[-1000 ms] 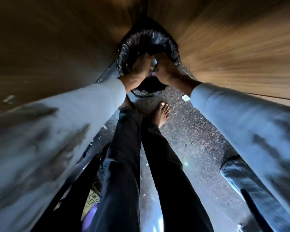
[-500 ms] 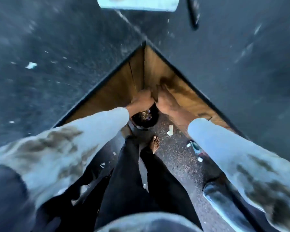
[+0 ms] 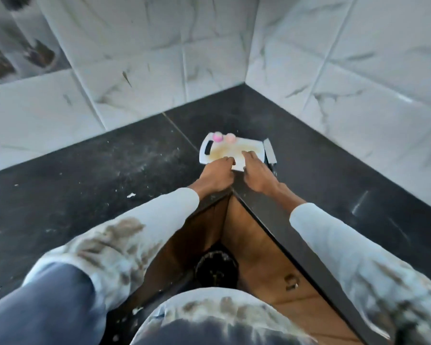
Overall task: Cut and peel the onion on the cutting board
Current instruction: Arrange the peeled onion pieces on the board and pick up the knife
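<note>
A white cutting board (image 3: 219, 149) with a yellowish stain lies in the inner corner of the black countertop. Two peeled onion halves sit at its far edge, one pinker (image 3: 217, 137) and one paler (image 3: 230, 138). A knife (image 3: 269, 152) lies along the board's right side. My left hand (image 3: 215, 176) rests at the board's near edge with fingers curled and nothing visible in it. My right hand (image 3: 256, 171) lies flat with its fingers spread on the board's near right part.
The black countertop (image 3: 110, 170) is speckled with white scraps. Marble-look wall tiles (image 3: 159, 58) rise behind it on both sides. Below the counter corner stands a black-lined bin (image 3: 217, 268) between wooden cabinet fronts (image 3: 261, 257).
My view rose from the bin on the floor up to the countertop. Both hands lifted from over the bin to the near edge of the cutting board.
</note>
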Demonstrator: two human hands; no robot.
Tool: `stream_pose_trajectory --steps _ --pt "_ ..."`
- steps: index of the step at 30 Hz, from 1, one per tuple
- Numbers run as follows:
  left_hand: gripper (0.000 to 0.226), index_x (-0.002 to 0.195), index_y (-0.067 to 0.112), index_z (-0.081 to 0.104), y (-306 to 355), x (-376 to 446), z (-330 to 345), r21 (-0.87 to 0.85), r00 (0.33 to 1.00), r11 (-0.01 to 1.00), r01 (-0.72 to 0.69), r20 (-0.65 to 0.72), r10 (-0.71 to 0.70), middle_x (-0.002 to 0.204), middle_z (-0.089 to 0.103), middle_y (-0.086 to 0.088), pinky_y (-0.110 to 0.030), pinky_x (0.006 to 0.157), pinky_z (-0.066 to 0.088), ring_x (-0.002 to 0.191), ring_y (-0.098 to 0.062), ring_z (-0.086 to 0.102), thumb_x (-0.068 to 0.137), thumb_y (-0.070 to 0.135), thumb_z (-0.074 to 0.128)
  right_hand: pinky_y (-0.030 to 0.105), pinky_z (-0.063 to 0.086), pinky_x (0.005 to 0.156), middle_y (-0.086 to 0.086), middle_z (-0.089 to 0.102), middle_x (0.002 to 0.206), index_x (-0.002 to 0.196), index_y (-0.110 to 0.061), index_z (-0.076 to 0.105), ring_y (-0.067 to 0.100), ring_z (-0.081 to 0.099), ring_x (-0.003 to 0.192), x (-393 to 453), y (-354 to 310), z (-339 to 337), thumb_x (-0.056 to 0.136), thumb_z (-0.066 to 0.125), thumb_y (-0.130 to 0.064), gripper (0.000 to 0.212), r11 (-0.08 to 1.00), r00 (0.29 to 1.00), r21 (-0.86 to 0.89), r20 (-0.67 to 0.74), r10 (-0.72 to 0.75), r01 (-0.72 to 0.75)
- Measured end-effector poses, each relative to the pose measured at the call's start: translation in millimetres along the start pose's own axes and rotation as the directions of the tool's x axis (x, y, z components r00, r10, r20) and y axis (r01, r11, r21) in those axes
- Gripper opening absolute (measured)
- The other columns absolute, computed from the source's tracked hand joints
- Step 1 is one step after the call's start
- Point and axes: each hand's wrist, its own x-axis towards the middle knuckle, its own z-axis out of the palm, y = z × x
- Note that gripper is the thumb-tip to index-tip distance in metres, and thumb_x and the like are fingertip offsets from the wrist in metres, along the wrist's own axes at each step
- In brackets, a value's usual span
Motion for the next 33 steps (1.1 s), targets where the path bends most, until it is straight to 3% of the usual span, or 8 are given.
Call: stream_pose_trajectory --steps 3,8,11,16,22,28,33 --pt "0.055 0.154 0.01 0.046 -18 31 -1 -0.051 0.999 0.999 0.008 -0.04 -0.01 0.152 0.056 -0.013 -0.049 0.105 0.053 0.133 -0.036 0.059 0.1 0.011 0.055 0.049 0.048 0.106 0.021 0.043 0.153 0.155 -0.003 0.032 0.04 0.053 0.131 37 16 -3 0.1 0.058 -0.008 0.062 0.999 0.999 -0.041 -0.035 -0.018 0.016" --pt "0.069 0.165 0.015 0.026 -44 81 1 -0.049 0.999 0.999 0.02 -0.037 -0.022 0.169 0.035 -0.009 -0.048 0.112 0.05 0.147 -0.034 0.047 0.102 0.011 0.055 0.049 0.045 0.114 0.017 0.045 0.155 0.155 -0.01 0.035 0.037 0.05 0.137 87 36 3 0.099 0.062 -0.012 0.062 0.999 1.0 -0.044 -0.019 0.014 -0.015" --pt "0.071 0.164 0.015 0.028 -67 113 6 -0.047 0.999 0.998 0.036 -0.021 -0.037 0.169 0.033 -0.007 -0.047 0.11 0.05 0.148 -0.032 0.044 0.1 0.01 0.058 0.046 0.045 0.114 0.013 0.044 0.157 0.155 -0.012 0.035 0.035 0.05 0.139 121 48 14 0.099 0.063 -0.014 0.063 0.996 0.998 -0.06 0.008 0.063 -0.062" --pt "0.061 0.156 0.016 0.04 -108 164 25 -0.177 0.988 0.972 0.154 -0.001 -0.157 0.157 0.044 -0.006 -0.044 0.105 0.054 0.14 -0.03 0.052 0.099 0.012 0.063 0.046 0.049 0.11 0.011 0.042 0.16 0.157 -0.012 0.035 0.036 0.052 0.139 176 59 37 0.099 0.068 -0.019 0.067 0.991 0.991 -0.052 0.048 0.125 -0.123" --pt "0.058 0.152 0.013 0.044 -146 209 37 -0.173 0.979 0.964 0.204 0.051 -0.198 0.153 0.044 -0.008 -0.045 0.104 0.053 0.134 -0.03 0.055 0.1 0.019 0.069 0.045 0.051 0.103 0.012 0.042 0.158 0.155 -0.01 0.036 0.038 0.058 0.132 230 64 66 0.099 0.07 -0.02 0.066 0.976 0.973 -0.026 0.08 0.219 -0.217" --pt "0.059 0.151 0.015 0.048 -168 247 41 -0.209 0.983 0.961 0.183 0.036 -0.18 0.151 0.046 -0.007 -0.045 0.104 0.056 0.132 -0.028 0.059 0.098 0.021 0.074 0.047 0.052 0.1 0.014 0.042 0.156 0.156 -0.01 0.034 0.038 0.06 0.13 268 79 85 0.097 0.072 -0.02 0.071 0.975 0.969 -0.008 0.103 0.222 -0.223" --pt "0.07 0.159 0.019 0.044 -169 270 47 -0.097 0.996 0.993 0.071 0.066 -0.065 0.157 0.048 -0.004 -0.045 0.112 0.052 0.144 -0.026 0.049 0.098 0.031 0.076 0.047 0.051 0.105 0.013 0.048 0.152 0.157 -0.013 0.035 0.036 0.054 0.135 291 90 103 0.093 0.078 -0.024 0.078 0.975 0.969 0.018 0.111 0.22 -0.223"
